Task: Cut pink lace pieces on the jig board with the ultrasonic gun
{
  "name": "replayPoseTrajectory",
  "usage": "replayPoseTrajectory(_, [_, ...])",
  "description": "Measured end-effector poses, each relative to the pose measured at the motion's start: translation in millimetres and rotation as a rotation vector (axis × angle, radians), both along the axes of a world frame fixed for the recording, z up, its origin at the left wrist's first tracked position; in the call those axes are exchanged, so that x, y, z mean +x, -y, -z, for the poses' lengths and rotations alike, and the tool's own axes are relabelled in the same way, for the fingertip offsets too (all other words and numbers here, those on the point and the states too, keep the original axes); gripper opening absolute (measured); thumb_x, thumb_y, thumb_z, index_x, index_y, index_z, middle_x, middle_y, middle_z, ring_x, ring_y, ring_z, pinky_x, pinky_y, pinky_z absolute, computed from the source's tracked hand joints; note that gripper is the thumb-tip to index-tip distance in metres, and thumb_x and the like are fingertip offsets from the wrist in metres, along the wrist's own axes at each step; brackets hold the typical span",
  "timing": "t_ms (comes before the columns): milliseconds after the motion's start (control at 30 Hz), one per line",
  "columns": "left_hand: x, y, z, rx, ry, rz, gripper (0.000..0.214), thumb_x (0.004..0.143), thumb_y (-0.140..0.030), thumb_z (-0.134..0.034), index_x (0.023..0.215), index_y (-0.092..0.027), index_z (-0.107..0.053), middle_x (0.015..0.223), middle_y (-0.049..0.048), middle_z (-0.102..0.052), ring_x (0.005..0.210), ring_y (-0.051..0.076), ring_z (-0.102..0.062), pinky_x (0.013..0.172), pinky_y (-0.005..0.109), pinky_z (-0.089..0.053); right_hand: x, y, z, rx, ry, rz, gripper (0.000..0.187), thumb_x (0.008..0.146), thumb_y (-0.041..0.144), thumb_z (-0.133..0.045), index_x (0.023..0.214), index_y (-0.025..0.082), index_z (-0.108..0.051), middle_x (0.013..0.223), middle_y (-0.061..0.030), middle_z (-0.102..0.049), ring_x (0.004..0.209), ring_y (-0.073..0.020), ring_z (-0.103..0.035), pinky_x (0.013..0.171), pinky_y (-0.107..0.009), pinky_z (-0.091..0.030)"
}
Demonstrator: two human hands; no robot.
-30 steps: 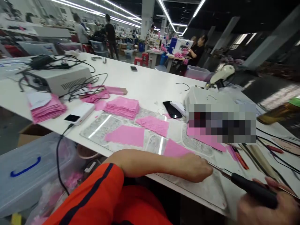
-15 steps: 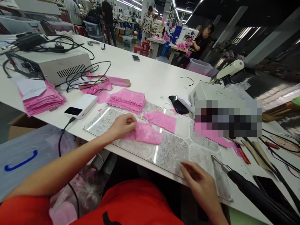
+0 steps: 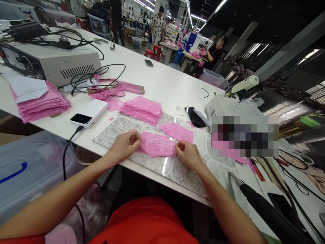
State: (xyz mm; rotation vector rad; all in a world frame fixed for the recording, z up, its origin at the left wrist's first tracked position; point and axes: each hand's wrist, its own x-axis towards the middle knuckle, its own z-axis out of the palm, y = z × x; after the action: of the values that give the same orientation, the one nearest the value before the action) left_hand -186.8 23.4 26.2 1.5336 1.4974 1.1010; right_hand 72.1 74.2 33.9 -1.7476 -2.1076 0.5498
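A pink lace fabric piece [image 3: 157,145] is stretched between my hands, low over the patterned glossy board [image 3: 108,130]. My left hand [image 3: 128,144] pinches its left end between thumb and fingers. At the opposite end, my right hand [image 3: 186,150] is closed on the edge. Just behind lies a second pink lace piece [image 3: 179,132], flat on the board. A stack of pink lace pieces [image 3: 142,109] sits at the board's back edge, beyond my left hand.
Left stand a white power bank [image 3: 89,113], a larger pink stack [image 3: 42,101] under paper, and a grey box with vents [image 3: 68,64]. A black-handled tool with a metal tip [image 3: 261,200] juts in at right, near a phone [image 3: 281,205]. Several people are in the background.
My right hand has moved up and left from the board's front edge and taken the right end of the lace piece. The piece now looks flatter and pulled straighter.
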Motion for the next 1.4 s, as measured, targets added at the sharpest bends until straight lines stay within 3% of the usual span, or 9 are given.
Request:
replayPoseTrajectory(200, [-7.5,11.9,8.9,0.245,-0.538,-0.097,0.012,0.079,-0.024,-0.045,0.076,-0.019,-0.054,0.067,0.0005,-0.056,0.063,0.016,-0.053,0.061,0.028,-0.039,-12.6,-32.2,-5.8,0.015,-0.047,-0.037,0.013,0.077,0.027,-0.051,0.073,0.02,-0.061,0.07,-0.0007,-0.065,0.065,-0.0141,-0.054,0.063,-0.027,-0.036])
replayPoseTrajectory(367, [-11.6,17.2,16.3,0.334,-0.666,-0.093,0.013,0.085,-0.021,-0.042,0.077,-0.019,-0.052,0.074,0.0029,-0.059,0.071,0.018,-0.056,0.067,0.03,-0.043,-0.8,-7.5,-5.1,-0.076,-0.088,-0.111,0.017,0.079,0.032,-0.053,0.073,0.02,-0.063,0.065,0.0011,-0.064,0.06,-0.0128,-0.055,0.06,-0.026,-0.039])
replayPoseTrajectory(500, [-13.4,17.3,17.9,0.325,-0.704,-0.093,0.012,0.085,-0.021,-0.043,0.077,-0.02,-0.052,0.074,0.0033,-0.06,0.072,0.019,-0.056,0.069,0.031,-0.044,7.6,19.2,-4.8,-0.121,-0.09,-0.167,0.017,0.079,0.035,-0.058,0.083,0.02,-0.066,0.066,0.0011,-0.062,0.059,-0.0128,-0.054,0.059,-0.026,-0.04])
replayPoseTrajectory(667, [-14.4,19.4,20.5,0.341,-0.753,-0.12,0.014,0.087,-0.02,-0.044,0.088,-0.018,-0.058,0.083,0.006,-0.065,0.08,0.022,-0.06,0.075,0.035,-0.047,3.1,28.6,0.4,0.094,-0.061,-0.373,0.022,0.082,0.028,-0.057,0.102,0.022,-0.065,0.087,-0.0026,-0.063,0.061,-0.0108,-0.052,0.061,-0.026,-0.043])
replayPoseTrajectory(900, [-19.9,28.6,21.0,0.387,-0.802,-0.117,0.023,0.088,-0.014,-0.043,0.099,-0.017,-0.063,0.088,0.0076,-0.065,0.083,0.022,-0.06,0.075,0.036,-0.048,0.6,30.7,14.0,0.243,0.017,-0.469,0.019,0.085,0.019,-0.05,0.096,0.02,-0.066,0.094,-0.0061,-0.065,0.075,-0.0157,-0.063,0.064,-0.027,-0.049])
replayPoseTrajectory(1033, [-32.9,34.3,19.4,0.435,-0.711,0.013,0.027,0.091,-0.023,-0.05,0.115,-0.019,-0.063,0.102,0.0102,-0.062,0.092,0.022,-0.058,0.081,0.036,-0.048,2.0,30.4,19.2,0.262,-0.015,-0.523,0.021,0.083,0.019,-0.053,0.1,0.022,-0.065,0.095,-0.0052,-0.066,0.076,-0.0156,-0.065,0.064,-0.027,-0.051])
replayPoseTrajectory(1100, [-39.9,34.8,18.3,0.395,-0.643,0.098,0.024,0.092,-0.026,-0.053,0.111,-0.021,-0.066,0.103,0.01,-0.061,0.093,0.022,-0.057,0.083,0.035,-0.047,2.2,28.0,21.9,0.253,-0.051,-0.537,0.017,0.086,0.021,-0.051,0.093,0.023,-0.066,0.09,-0.004,-0.066,0.072,-0.0146,-0.064,0.063,-0.026,-0.051])
replayPoseTrajectory(1233, [-47.6,27.5,9.5,0.234,-0.534,0.184,0.023,0.092,-0.025,-0.05,0.085,-0.02,-0.071,0.09,0.008,-0.062,0.083,0.019,-0.058,0.078,0.03,-0.046,3.3,16.0,18.1,0.153,-0.15,-0.547,0.021,0.09,0.029,-0.048,0.079,0.023,-0.065,0.079,-0.0031,-0.064,0.063,-0.0138,-0.06,0.057,-0.026,-0.048])
replayPoseTrajectory(1400, [-54.5,-11.2,-15.0,0.185,-0.455,0.205,0.02,0.087,-0.021,-0.05,0.077,-0.018,-0.067,0.072,0.0011,-0.065,0.066,0.013,-0.062,0.063,0.02,-0.046,-3.8,-23.4,-13.7,0.031,-0.27,-0.433,0.026,0.083,0.043,-0.053,0.07,0.021,-0.062,0.062,-0.0003,-0.056,0.054,-0.0139,-0.051,0.05,-0.026,-0.041])
